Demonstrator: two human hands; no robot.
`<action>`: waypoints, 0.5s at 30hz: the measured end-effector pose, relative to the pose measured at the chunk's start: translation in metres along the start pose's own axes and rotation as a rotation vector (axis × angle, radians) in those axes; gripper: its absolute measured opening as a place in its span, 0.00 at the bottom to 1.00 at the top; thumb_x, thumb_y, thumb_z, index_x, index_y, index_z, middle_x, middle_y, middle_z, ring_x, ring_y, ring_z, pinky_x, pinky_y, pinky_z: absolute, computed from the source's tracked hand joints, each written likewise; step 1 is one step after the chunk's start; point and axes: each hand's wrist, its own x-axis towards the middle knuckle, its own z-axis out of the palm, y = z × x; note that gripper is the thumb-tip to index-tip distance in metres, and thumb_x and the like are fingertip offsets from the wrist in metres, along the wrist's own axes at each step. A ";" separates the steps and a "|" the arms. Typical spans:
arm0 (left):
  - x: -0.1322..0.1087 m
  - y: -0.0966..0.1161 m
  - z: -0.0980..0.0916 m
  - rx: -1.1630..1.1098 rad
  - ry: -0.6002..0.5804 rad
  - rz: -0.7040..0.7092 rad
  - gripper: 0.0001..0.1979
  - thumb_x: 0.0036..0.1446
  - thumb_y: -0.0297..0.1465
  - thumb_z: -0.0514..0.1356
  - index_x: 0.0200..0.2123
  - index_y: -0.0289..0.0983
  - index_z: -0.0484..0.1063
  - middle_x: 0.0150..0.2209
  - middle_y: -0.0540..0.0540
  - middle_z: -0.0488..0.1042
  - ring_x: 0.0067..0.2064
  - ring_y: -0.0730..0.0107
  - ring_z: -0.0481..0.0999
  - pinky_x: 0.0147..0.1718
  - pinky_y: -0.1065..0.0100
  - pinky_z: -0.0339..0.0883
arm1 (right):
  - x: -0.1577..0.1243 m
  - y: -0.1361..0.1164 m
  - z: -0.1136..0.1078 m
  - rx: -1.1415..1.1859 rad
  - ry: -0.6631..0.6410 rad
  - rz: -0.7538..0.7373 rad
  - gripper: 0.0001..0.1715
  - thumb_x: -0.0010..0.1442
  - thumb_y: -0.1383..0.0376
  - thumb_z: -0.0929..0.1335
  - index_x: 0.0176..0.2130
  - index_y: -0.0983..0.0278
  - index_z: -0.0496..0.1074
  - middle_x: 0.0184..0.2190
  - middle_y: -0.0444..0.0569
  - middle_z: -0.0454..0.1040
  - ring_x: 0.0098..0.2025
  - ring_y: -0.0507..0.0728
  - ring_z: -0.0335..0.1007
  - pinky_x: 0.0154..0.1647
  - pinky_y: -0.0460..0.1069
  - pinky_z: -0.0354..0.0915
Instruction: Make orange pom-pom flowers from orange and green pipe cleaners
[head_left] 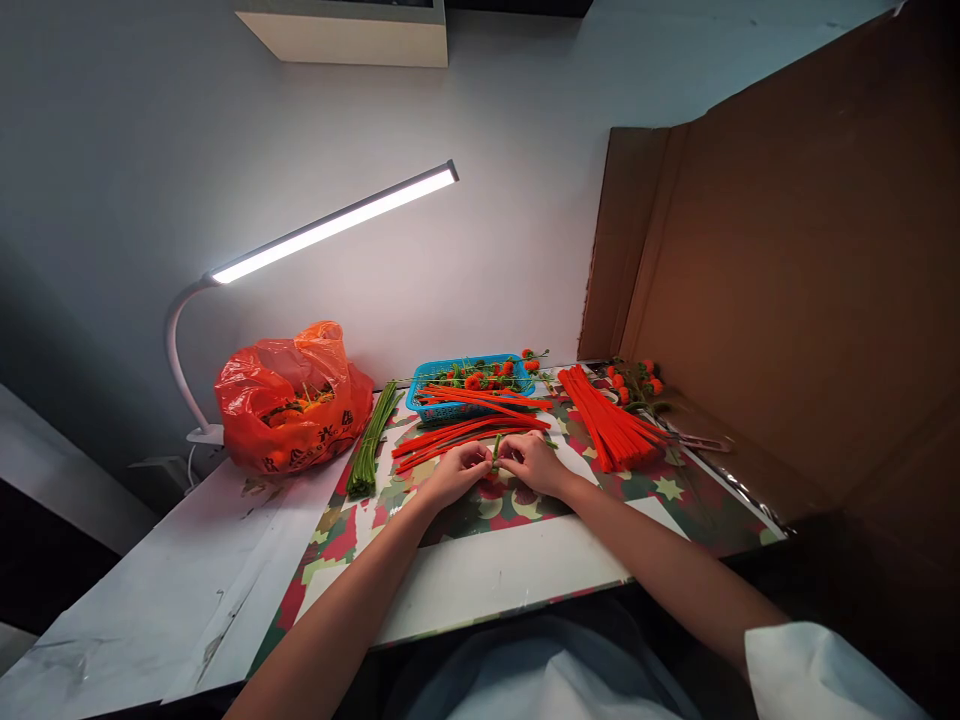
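Over the patterned mat, my left hand (456, 474) and my right hand (535, 463) meet with fingertips pinched together. Between them is a short green pipe cleaner (496, 445), its upper end pointing up; the fingers hide the rest. Just behind my hands lie loose orange-red pipe cleaners (450, 437), some resting across the front of a blue basket (429, 411). Inside that basket are orange flowers with green stems (474, 382). A bundle of green pipe cleaners (369, 448) lies left of my hands, and a thick orange-red bundle (607, 420) fans out to the right.
A red plastic bag (255, 430) with orange pieces inside stands at the back left, beside a lit desk lamp (337, 222). More orange flowers (649, 384) and what look like scissors (701, 441) lie at the right. A tall cardboard panel (795, 270) borders the right side.
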 end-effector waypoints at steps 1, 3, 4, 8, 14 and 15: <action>0.000 0.000 0.000 0.005 -0.003 0.008 0.10 0.50 0.37 0.61 0.27 0.35 0.69 0.25 0.53 0.69 0.27 0.75 0.69 0.26 0.73 0.61 | 0.000 0.000 0.000 0.003 0.001 -0.001 0.05 0.58 0.65 0.69 0.31 0.64 0.72 0.25 0.41 0.74 0.27 0.50 0.64 0.42 0.50 0.51; 0.000 0.000 -0.001 0.020 -0.014 0.019 0.10 0.51 0.37 0.60 0.28 0.35 0.69 0.26 0.52 0.69 0.27 0.74 0.68 0.26 0.73 0.61 | 0.000 0.001 0.000 0.010 0.000 -0.005 0.05 0.58 0.65 0.70 0.30 0.63 0.72 0.25 0.40 0.74 0.27 0.50 0.64 0.42 0.50 0.51; 0.000 0.001 -0.002 0.032 -0.022 0.023 0.10 0.51 0.37 0.60 0.28 0.35 0.69 0.25 0.52 0.69 0.27 0.74 0.68 0.26 0.73 0.61 | 0.000 0.001 0.000 0.013 -0.002 -0.008 0.06 0.58 0.65 0.70 0.30 0.64 0.72 0.25 0.40 0.74 0.27 0.50 0.65 0.42 0.50 0.51; -0.001 0.000 -0.004 0.109 -0.052 0.035 0.09 0.53 0.35 0.60 0.28 0.35 0.69 0.25 0.52 0.68 0.26 0.75 0.66 0.25 0.73 0.59 | 0.000 0.003 0.000 0.018 -0.011 -0.015 0.07 0.57 0.65 0.71 0.28 0.64 0.72 0.26 0.41 0.74 0.29 0.50 0.65 0.43 0.50 0.51; 0.001 -0.006 -0.002 0.221 -0.056 0.049 0.09 0.60 0.34 0.59 0.32 0.33 0.70 0.29 0.51 0.70 0.29 0.74 0.70 0.29 0.69 0.67 | 0.001 0.003 -0.001 0.031 -0.027 -0.015 0.08 0.57 0.64 0.71 0.27 0.64 0.72 0.25 0.42 0.74 0.29 0.51 0.65 0.42 0.50 0.52; 0.001 -0.007 -0.002 0.228 -0.050 0.048 0.10 0.60 0.35 0.58 0.34 0.33 0.70 0.31 0.50 0.71 0.30 0.73 0.71 0.30 0.68 0.68 | 0.002 0.003 -0.001 0.039 -0.027 -0.015 0.08 0.57 0.65 0.71 0.27 0.64 0.72 0.26 0.42 0.75 0.29 0.51 0.66 0.42 0.50 0.53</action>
